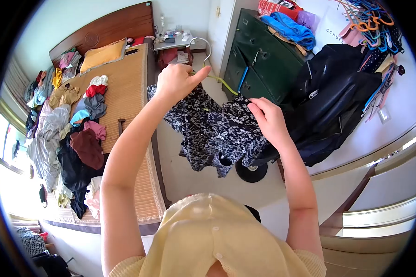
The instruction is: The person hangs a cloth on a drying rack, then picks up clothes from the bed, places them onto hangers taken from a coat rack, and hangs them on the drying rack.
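Dark green, a cabinet (pixel 238 60) is standing beyond the hands, a blue cloth (pixel 289 30) lying near the front edge of its top. A black jacket (pixel 339 87) is hanging just beside the right hand (pixel 270 122), crowding that side, and colourful hangers (pixel 370 23) are clustering above it. On the bed (pixel 134 83), a long heap of clothes (pixel 51 138) is running along the left edge, while a yellow-orange pillow (pixel 104 56) is lying at the headboard end. A round black base (pixel 251 172) is resting on the floor below, partly covered.

The black garment (pixel 208 129) — white floral print all over, its lower edge falling in uneven folds — is hanging in the air between the bed's right edge and the jacket. The left hand (pixel 175 85) is grasping a yellow-green hanger (pixel 225 85) at the garment's top; the right is pinching the cloth at its opposite upper corner.
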A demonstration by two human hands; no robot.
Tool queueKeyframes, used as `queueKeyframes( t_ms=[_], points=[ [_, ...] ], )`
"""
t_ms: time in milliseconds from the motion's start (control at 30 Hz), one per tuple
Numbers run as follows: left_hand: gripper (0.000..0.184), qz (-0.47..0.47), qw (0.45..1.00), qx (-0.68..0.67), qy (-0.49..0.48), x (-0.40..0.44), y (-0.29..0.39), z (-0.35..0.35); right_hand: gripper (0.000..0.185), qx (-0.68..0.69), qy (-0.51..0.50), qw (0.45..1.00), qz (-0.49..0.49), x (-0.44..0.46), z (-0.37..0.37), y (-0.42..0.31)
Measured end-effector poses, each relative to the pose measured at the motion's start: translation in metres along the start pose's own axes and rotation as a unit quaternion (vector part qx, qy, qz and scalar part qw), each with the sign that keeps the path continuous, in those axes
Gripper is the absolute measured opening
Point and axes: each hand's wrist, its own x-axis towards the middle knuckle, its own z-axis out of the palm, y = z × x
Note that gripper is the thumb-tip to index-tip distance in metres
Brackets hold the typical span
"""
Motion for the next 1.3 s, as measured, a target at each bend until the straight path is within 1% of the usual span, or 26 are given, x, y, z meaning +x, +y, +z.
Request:
queueKeyframes(
  t_ms=[100,200,233,267,333,400,433,467,533,567,600,633,667,733,767,800,833,867,933,967,1000,1067,1133,1167,1267,1300],
  points=[
    [0.059,0.034,0.998,-0.038,-0.037,-0.001,-0.004,-0.008,0.014,-0.026,0.079,0.995,-0.048,0.005,0.001,-0.004],
    [0.051,0.056,0.997,0.023,0.036,-0.002,-0.019,-0.026,0.010,-0.091,0.170,0.977,-0.089,0.012,-0.013,-0.011],
    [0.045,0.077,0.987,0.119,0.072,-0.002,-0.026,-0.030,0.010,-0.074,0.159,0.981,-0.080,0.013,-0.016,-0.007],
    [0.029,0.094,0.971,0.209,0.073,-0.002,-0.033,-0.034,0.009,-0.056,0.146,0.985,-0.071,0.015,-0.018,-0.004],
    [0.014,0.111,0.928,0.351,0.057,-0.002,-0.044,-0.023,0.009,-0.061,0.152,0.984,-0.076,0.016,-0.016,-0.006],
    [0.010,0.122,0.910,0.396,0.015,-0.004,-0.043,-0.014,0.008,-0.079,0.172,0.975,-0.113,0.022,-0.014,-0.010],
    [0.010,0.128,0.905,0.404,0.037,-0.006,-0.037,-0.013,0.007,-0.083,0.167,0.975,-0.120,0.025,-0.015,-0.014],
    [0.010,0.131,0.912,0.387,0.035,-0.007,-0.031,-0.016,0.007,-0.077,0.159,0.976,-0.129,0.027,-0.016,-0.015],
    [0.008,0.151,0.973,0.171,0.026,-0.011,-0.018,-0.034,0.007,-0.068,0.145,0.977,-0.144,0.031,-0.018,-0.018],
    [0.012,0.175,0.983,-0.045,0.031,-0.007,-0.023,-0.040,0.007,-0.066,0.155,0.976,-0.140,0.033,-0.021,-0.019],
    [0.016,0.192,0.946,-0.260,0.037,0.000,-0.032,-0.049,0.007,-0.062,0.160,0.976,-0.134,0.033,-0.027,-0.020],
    [0.030,0.117,0.889,-0.439,0.046,0.003,-0.041,-0.062,0.007,-0.053,0.169,0.975,-0.133,0.034,-0.033,-0.022],
    [0.040,0.099,0.868,-0.482,0.073,-0.004,-0.048,-0.078,0.007,-0.044,0.179,0.974,-0.129,0.033,-0.039,-0.024],
    [0.051,0.118,0.953,-0.261,0.100,-0.004,-0.094,-0.064,0.010,-0.030,0.185,0.975,-0.123,0.034,-0.054,-0.026],
    [0.067,0.048,0.965,-0.249,0.060,-0.012,-0.112,-0.051,0.011,-0.023,0.192,0.974,-0.122,0.035,-0.058,-0.026],
    [0.068,0.004,0.942,-0.335,0.008,-0.019,-0.124,-0.041,0.012,-0.016,0.200,0.972,-0.122,0.037,-0.062,-0.024],
    [0.065,-0.032,0.890,-0.453,-0.050,-0.023,-0.132,-0.033,0.012,-0.012,0.208,0.969,-0.132,0.040,-0.066,-0.020],
    [0.046,-0.029,0.908,-0.415,-0.047,-0.024,-0.146,-0.026,0.013,-0.014,0.213,0.968,-0.130,0.041,-0.069,-0.020],
    [0.026,-0.097,0.912,-0.399,0.015,-0.032,-0.150,-0.039,0.013,-0.021,0.220,0.967,-0.126,0.039,-0.075,-0.023],
    [0.021,-0.104,0.896,-0.422,0.093,-0.026,-0.161,-0.040,0.013,-0.029,0.227,0.965,-0.130,0.038,-0.079,-0.023],
    [0.016,-0.112,0.873,-0.443,0.170,-0.022,-0.180,-0.042,0.013,-0.035,0.228,0.964,-0.132,0.036,-0.081,-0.025],
    [0.026,-0.156,0.913,-0.360,0.112,-0.016,-0.193,-0.047,0.012,-0.042,0.231,0.963,-0.135,0.036,-0.085,-0.021],
    [0.038,-0.023,0.959,-0.203,0.197,-0.013,-0.181,-0.043,0.011,-0.022,0.238,0.963,-0.126,0.037,-0.082,-0.019],
    [0.044,0.043,0.958,-0.196,0.205,-0.009,-0.161,-0.051,0.011,-0.022,0.244,0.960,-0.138,0.038,-0.079,-0.017],
    [0.047,0.205,0.960,-0.031,0.185,-0.012,-0.052,-0.077,0.010,-0.004,0.234,0.961,-0.147,0.042,-0.073,-0.016],
    [0.046,0.223,0.962,-0.041,0.153,-0.009,-0.038,-0.073,0.010,0.004,0.234,0.960,-0.151,0.044,-0.070,-0.018]
  ],
)
